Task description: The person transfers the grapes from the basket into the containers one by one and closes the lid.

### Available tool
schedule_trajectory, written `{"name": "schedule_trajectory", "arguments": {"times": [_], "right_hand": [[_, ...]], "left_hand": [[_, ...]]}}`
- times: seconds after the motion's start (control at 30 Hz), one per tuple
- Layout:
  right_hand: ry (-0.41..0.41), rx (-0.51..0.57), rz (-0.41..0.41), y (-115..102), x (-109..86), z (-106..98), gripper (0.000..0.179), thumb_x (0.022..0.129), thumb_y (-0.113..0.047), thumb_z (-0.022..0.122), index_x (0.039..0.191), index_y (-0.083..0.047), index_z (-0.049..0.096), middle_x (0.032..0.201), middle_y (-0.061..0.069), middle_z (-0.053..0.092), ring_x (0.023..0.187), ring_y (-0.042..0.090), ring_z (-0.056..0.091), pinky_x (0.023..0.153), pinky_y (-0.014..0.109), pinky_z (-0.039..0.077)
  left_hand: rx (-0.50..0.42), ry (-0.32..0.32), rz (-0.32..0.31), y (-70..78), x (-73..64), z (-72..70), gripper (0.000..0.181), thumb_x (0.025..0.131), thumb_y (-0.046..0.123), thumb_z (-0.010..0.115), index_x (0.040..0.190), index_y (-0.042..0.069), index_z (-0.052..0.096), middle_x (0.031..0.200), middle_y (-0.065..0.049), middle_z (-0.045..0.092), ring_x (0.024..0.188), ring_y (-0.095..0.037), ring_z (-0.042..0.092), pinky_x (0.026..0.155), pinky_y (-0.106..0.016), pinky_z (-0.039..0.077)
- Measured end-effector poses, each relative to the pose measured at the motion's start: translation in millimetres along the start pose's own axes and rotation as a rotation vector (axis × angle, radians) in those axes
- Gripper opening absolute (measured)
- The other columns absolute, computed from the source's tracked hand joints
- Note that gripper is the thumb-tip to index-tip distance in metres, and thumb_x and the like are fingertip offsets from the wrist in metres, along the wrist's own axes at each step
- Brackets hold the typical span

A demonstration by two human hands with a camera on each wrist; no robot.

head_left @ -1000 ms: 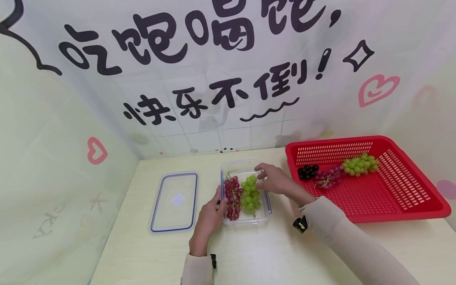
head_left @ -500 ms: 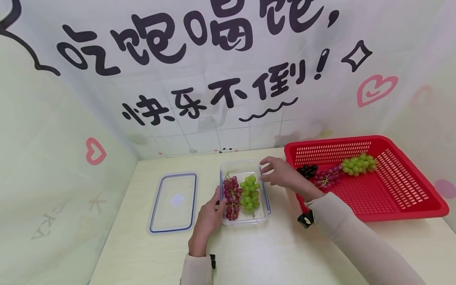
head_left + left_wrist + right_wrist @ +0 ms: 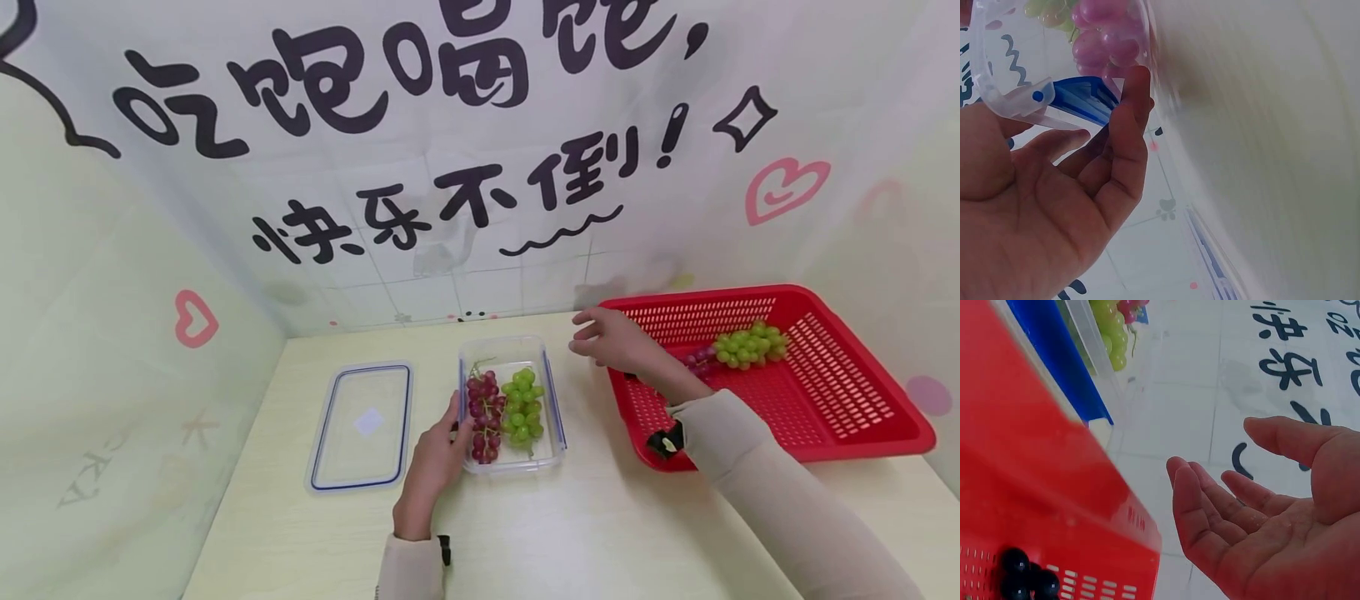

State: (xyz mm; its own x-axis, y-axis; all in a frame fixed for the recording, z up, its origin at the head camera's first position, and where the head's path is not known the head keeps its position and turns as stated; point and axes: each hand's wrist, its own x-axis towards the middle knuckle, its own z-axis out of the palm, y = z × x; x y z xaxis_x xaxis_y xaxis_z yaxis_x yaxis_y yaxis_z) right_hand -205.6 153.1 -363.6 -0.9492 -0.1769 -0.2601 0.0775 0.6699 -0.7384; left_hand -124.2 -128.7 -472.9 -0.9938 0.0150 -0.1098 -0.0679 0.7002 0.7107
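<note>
A clear plastic food container [image 3: 543, 458] with blue-trimmed side latches stands without its lid. A bunch of red grapes [image 3: 486, 421] lies along its left side, beside a bunch of green grapes [image 3: 522, 408]. My left hand [image 3: 435, 454] holds the container's left side; in the left wrist view its fingers [image 3: 1125, 150] curl at the hanging blue latch [image 3: 1082, 97]. My right hand [image 3: 618, 342] is over the left rim of the red basket [image 3: 892, 417], fingers loosely bent. The right wrist view shows nothing in its palm.
The basket holds green grapes [image 3: 750, 346], purple grapes [image 3: 701, 360] partly behind my right arm, and black grapes [image 3: 1016, 575], seen in the right wrist view. Left of the container, its blue-edged lid [image 3: 360, 425] lies flat on the table [image 3: 525, 542]. A printed curtain [image 3: 360, 308] hangs behind.
My right hand has moved right, away from the green grapes in the container, over its right edge and up to the basket's rim. The left hand has stayed at the container.
</note>
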Motion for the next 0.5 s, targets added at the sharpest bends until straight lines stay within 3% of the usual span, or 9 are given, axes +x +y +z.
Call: {"name": "schedule_trajectory", "arguments": {"times": [0.23,0.5], "right_hand": [[0.034,-0.006,0.019,16.4,2.3,-21.5,0.055,0.097,-0.027,0.063,0.144,-0.005,0.046,0.131,0.021,0.058,0.111,0.033,0.060,0.089,0.040,0.055],[0.044,0.027,0.032,38.1,5.0,-34.9,0.058,0.096,-0.025,0.064,0.145,-0.003,0.043,0.135,0.024,0.053,0.119,0.040,0.054,0.096,0.051,0.051]], "left_hand": [[0.002,-0.001,0.009,-0.2,0.2,-0.2,0.057,0.106,0.031,0.045,0.157,0.010,0.028,0.139,-0.024,0.056,0.102,-0.033,0.067,0.070,-0.036,0.051],[0.002,-0.005,0.006,-1.3,0.3,0.1,0.057,0.106,0.031,0.045,0.156,0.010,0.029,0.137,-0.025,0.057,0.101,-0.032,0.068,0.067,-0.034,0.050]]}}
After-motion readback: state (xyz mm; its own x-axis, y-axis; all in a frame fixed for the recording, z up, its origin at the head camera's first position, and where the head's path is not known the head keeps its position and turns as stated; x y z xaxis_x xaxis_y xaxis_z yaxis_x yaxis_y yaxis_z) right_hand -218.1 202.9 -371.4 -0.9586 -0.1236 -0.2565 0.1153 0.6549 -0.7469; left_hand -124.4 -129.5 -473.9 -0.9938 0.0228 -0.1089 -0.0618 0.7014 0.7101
